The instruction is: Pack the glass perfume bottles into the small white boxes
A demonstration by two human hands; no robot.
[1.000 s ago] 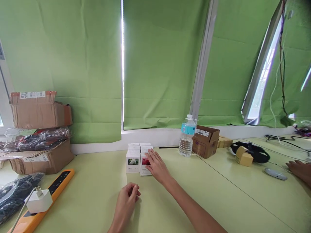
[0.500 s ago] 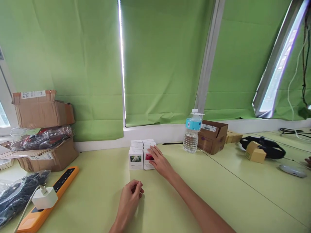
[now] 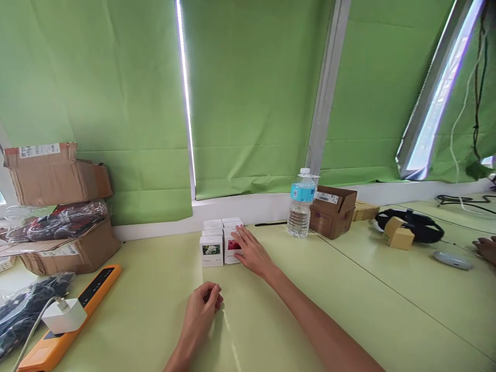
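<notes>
Several small white boxes stand in two adjoining columns on the pale green table (image 3: pixel 143 289). The front left box (image 3: pixel 211 251) shows white flowers, and the front right box (image 3: pixel 231 248) a red flower. My right hand (image 3: pixel 252 253) lies at the right side of the right column, its fingers stretched over the boxes' edge and partly covering the red picture. Nearer to me, my left hand (image 3: pixel 203 306) rests on the table with its fingers curled in, apart from the boxes. What it holds, if anything, is hidden.
Behind on the right stand a water bottle (image 3: pixel 300 206) and a cardboard box (image 3: pixel 332 212). Farther right are a small yellow box (image 3: pixel 398 235), a black headset (image 3: pixel 426 230), a mouse (image 3: pixel 452 260) and another person's hand (image 3: pixel 486 249). An orange power strip (image 3: pixel 103 294) and stacked cartons (image 3: pixel 58 178) are left.
The view has shifted slightly, so most things appear a little further left. More of the other person's hand shows at the right edge. My hands keep nearly the same places and poses.
</notes>
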